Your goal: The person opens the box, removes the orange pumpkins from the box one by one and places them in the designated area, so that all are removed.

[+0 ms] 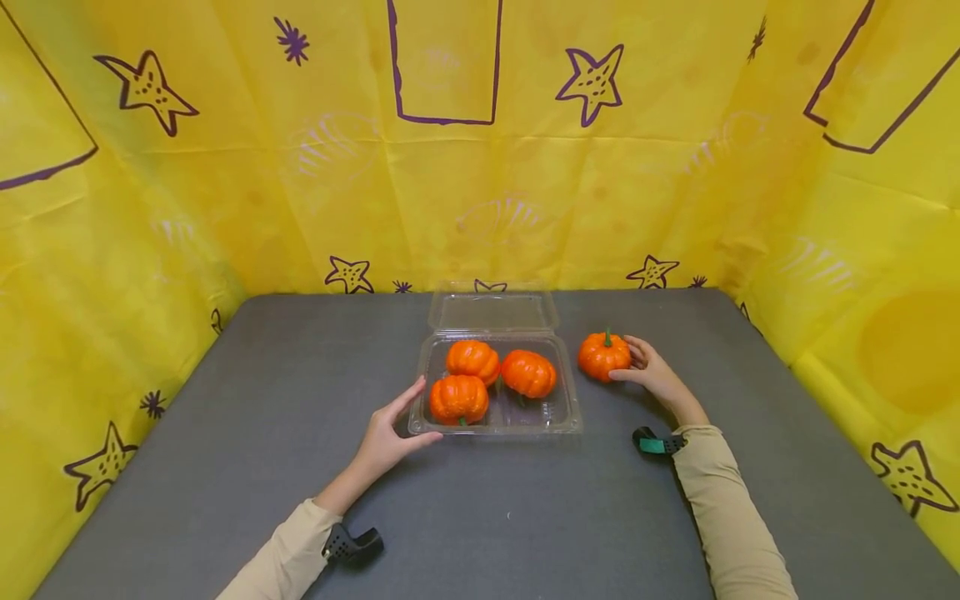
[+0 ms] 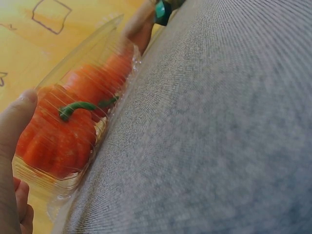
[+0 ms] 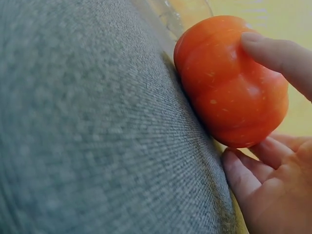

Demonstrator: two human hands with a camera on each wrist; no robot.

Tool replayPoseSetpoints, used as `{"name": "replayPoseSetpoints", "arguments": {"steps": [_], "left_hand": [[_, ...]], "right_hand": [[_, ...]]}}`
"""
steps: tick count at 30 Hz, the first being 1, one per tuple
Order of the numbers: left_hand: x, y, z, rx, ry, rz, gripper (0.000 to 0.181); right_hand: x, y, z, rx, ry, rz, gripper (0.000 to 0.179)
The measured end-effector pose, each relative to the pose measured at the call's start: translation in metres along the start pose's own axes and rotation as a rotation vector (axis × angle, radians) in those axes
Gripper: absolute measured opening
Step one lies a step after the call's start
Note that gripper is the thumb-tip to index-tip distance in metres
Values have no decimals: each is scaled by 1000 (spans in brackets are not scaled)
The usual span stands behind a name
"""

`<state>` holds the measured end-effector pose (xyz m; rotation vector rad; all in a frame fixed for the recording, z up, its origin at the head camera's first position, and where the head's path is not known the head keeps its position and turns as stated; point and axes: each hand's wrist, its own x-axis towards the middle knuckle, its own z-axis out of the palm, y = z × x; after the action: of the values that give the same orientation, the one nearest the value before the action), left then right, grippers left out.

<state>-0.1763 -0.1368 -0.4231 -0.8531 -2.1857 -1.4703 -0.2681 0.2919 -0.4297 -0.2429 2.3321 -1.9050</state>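
Observation:
A clear plastic clamshell container (image 1: 525,423) stands open on the table with three orange pumpkins inside: one at the front left (image 1: 459,398), one behind it (image 1: 472,360), one at the right (image 1: 528,373). My left hand (image 1: 384,437) spans the container's front left corner, thumb at the front edge and fingers along the left side. In the left wrist view a green stem (image 2: 78,107) shows through the clear wall. To the right of the container, my right hand (image 1: 654,375) holds a fourth orange pumpkin (image 1: 602,357) between thumb and fingers, low at the tabletop, stem upward.
The container's raised lid (image 1: 493,312) leans back toward the yellow cloth backdrop (image 1: 480,200), which encloses the grey table (image 1: 315,358) at the back and both sides. Dark wrist mounts (image 1: 352,546) are worn at both sleeves.

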Motion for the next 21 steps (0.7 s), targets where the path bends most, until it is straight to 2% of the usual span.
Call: {"name": "replayPoseSetpoints", "arguments": {"steps": [5, 7, 9, 15, 18, 21], "left_hand": [[-2, 0, -1, 2, 3, -5, 71], [-2, 0, -1, 0, 6, -3, 71], [-2, 0, -1, -6, 5, -1, 71], [-2, -1, 3, -24, -8, -21, 71], [-2, 0, 3, -25, -6, -17, 71], [-1, 0, 0, -20, -3, -15, 71]], "right_hand": [[1, -3, 0, -45, -51, -3, 87], [0, -5, 0, -77, -44, -16, 88], [-1, -6, -1, -121, -7, -33, 89], [-5, -11, -5, -205, 193, -117, 85], [-13, -32, 4, -190, 238, -179, 80], [-20, -58, 19, -182, 245, -264, 73]]}}
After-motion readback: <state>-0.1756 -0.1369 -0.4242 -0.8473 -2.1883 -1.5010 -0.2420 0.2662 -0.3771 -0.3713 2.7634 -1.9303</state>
